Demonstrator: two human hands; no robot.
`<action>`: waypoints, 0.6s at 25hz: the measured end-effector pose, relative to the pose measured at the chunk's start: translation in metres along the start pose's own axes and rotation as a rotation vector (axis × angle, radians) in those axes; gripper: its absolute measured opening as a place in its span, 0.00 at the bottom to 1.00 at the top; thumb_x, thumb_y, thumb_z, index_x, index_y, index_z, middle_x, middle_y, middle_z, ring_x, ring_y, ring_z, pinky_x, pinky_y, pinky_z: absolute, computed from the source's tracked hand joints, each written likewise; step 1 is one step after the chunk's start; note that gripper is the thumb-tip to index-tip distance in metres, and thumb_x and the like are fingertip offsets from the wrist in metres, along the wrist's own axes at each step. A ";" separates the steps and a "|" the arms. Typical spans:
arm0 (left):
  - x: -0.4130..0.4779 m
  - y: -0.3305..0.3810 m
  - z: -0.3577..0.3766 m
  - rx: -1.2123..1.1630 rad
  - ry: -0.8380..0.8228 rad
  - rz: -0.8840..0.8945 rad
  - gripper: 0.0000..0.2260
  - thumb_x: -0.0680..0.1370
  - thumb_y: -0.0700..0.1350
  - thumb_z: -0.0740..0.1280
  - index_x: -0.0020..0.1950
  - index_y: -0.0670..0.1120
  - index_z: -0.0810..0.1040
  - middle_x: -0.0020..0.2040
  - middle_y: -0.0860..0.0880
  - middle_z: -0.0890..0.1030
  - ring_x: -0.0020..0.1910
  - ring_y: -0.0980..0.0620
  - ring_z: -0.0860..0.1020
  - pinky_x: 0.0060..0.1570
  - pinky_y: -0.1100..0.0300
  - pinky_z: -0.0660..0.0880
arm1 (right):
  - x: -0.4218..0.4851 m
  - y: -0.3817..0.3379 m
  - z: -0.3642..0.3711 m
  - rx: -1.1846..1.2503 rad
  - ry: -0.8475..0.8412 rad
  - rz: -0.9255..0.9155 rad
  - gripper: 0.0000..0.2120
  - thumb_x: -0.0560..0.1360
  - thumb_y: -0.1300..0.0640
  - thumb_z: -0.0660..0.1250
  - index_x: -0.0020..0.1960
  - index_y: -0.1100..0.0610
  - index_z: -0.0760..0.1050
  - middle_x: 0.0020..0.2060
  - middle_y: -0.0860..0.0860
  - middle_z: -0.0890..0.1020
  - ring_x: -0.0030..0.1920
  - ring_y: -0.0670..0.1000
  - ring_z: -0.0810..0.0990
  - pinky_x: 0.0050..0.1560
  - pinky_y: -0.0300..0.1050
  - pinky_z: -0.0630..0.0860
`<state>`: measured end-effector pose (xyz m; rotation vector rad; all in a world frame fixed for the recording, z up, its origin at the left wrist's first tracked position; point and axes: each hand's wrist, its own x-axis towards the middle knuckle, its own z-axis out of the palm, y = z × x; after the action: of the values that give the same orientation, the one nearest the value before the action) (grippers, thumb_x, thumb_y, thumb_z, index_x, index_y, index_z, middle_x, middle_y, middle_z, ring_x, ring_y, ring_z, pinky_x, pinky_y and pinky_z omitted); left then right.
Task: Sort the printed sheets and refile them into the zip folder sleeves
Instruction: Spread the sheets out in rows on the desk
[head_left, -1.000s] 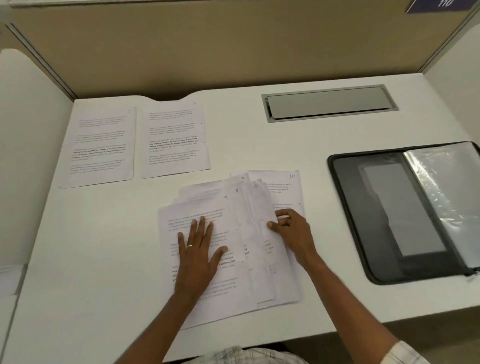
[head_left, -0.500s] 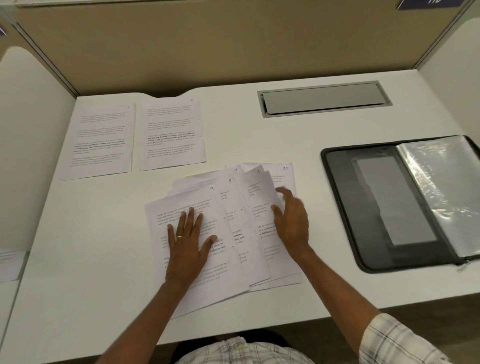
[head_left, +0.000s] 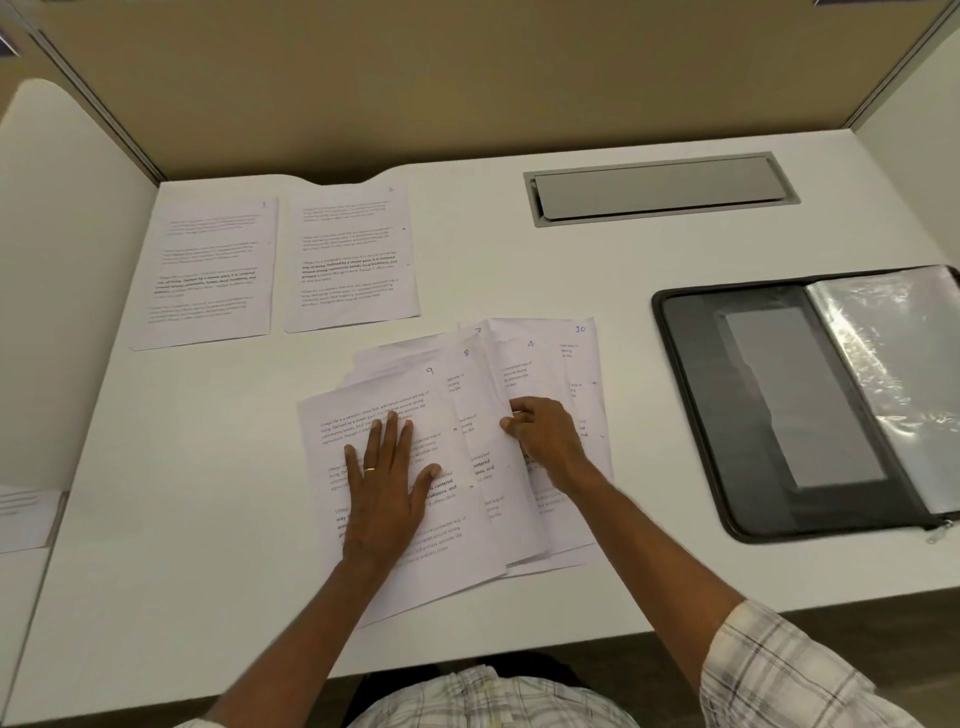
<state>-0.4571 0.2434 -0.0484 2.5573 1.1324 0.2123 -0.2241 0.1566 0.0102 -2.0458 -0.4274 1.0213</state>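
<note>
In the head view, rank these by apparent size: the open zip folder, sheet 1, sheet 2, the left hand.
1. Zip folder, largest, though the right frame edge cuts it off.
2. Sheet 1 and sheet 2: they look alike, so unranked.
3. Left hand, smallest, despite being nearer the camera.

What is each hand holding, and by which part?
Right hand pinches white printed sheet marked 4 by its left edge; left hand presses flat, gripping nothing.

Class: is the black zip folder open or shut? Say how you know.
Open. The zip folder lies spread flat, inner cover and clear sleeves showing.
</note>
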 end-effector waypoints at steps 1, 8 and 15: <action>-0.001 0.004 -0.002 0.000 0.011 -0.002 0.33 0.85 0.64 0.47 0.85 0.47 0.54 0.85 0.49 0.50 0.84 0.49 0.46 0.79 0.34 0.48 | 0.000 0.000 -0.001 -0.046 0.013 -0.006 0.14 0.75 0.57 0.75 0.60 0.58 0.82 0.48 0.52 0.86 0.51 0.53 0.85 0.57 0.51 0.82; 0.006 0.060 -0.007 0.162 -0.027 0.267 0.30 0.84 0.66 0.48 0.84 0.56 0.54 0.85 0.47 0.48 0.84 0.43 0.46 0.76 0.27 0.46 | -0.007 0.008 0.001 0.019 0.126 -0.040 0.18 0.67 0.47 0.82 0.39 0.52 0.74 0.34 0.48 0.78 0.34 0.46 0.74 0.38 0.42 0.73; -0.003 0.030 0.006 0.249 -0.132 0.204 0.33 0.82 0.71 0.47 0.84 0.58 0.52 0.85 0.47 0.46 0.84 0.43 0.44 0.74 0.24 0.46 | -0.016 0.015 -0.014 -0.281 0.375 -0.332 0.16 0.74 0.51 0.77 0.58 0.51 0.76 0.53 0.49 0.80 0.49 0.46 0.79 0.43 0.33 0.72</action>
<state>-0.4365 0.2208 -0.0431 2.8582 0.8988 -0.0537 -0.2240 0.1306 0.0117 -2.2531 -0.7111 0.3826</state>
